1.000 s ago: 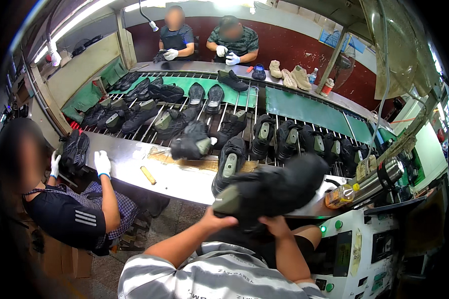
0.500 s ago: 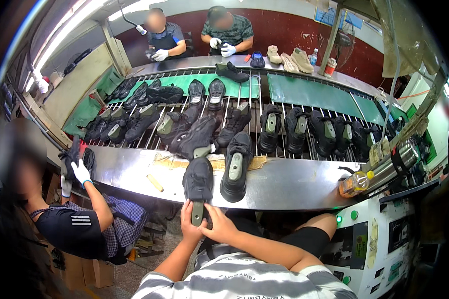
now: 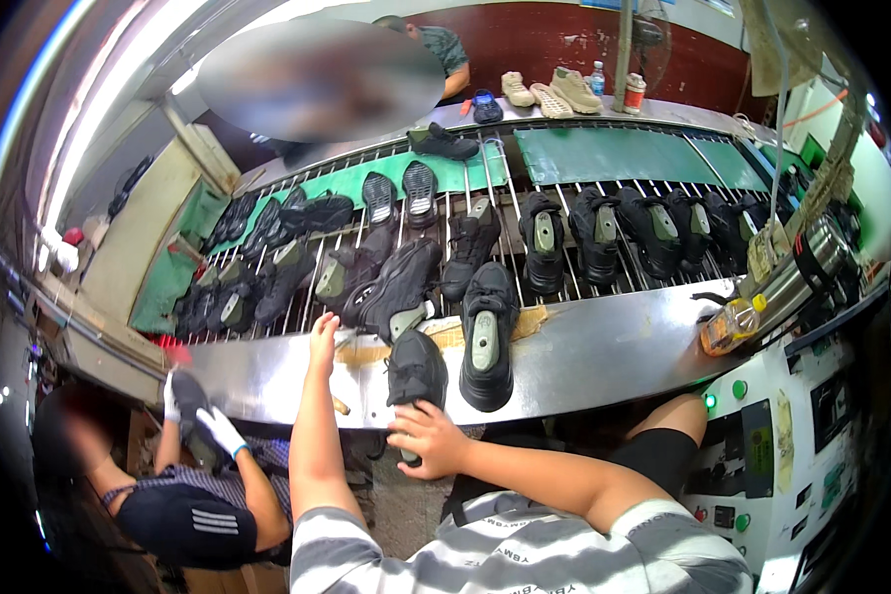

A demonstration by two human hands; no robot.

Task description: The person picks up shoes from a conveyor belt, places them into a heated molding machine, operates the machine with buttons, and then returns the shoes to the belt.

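Note:
A black shoe [image 3: 416, 364] lies at the metal table's front edge with its toe pointing away from me. My right hand [image 3: 430, 438] grips its heel end, fingers curled over the collar. Only a bit of the olive last inside shows below the fingers. My left hand [image 3: 324, 342] is stretched out over the table to the left of that shoe, fingers extended and nothing visible in them. Just beyond it are a black shoe on a last [image 3: 404, 282] and another [image 3: 351, 267]. To the right of the gripped shoe stands a black shoe [image 3: 487, 332] with a grey-green last in it.
Several black shoes sit along the rod rack [image 3: 525, 297] behind the metal table [image 3: 614, 346]. A bottle of yellow liquid [image 3: 731, 327] and a steel flask [image 3: 807, 267] stand at right. On the left, a gloved co-worker [image 3: 203, 495] handles a shoe. A control panel [image 3: 752, 445] stands right.
My left hand has left the held shoe and reached forward and left over the table. My right hand has moved onto the shoe's collar. The left co-worker has brought a shoe closer in.

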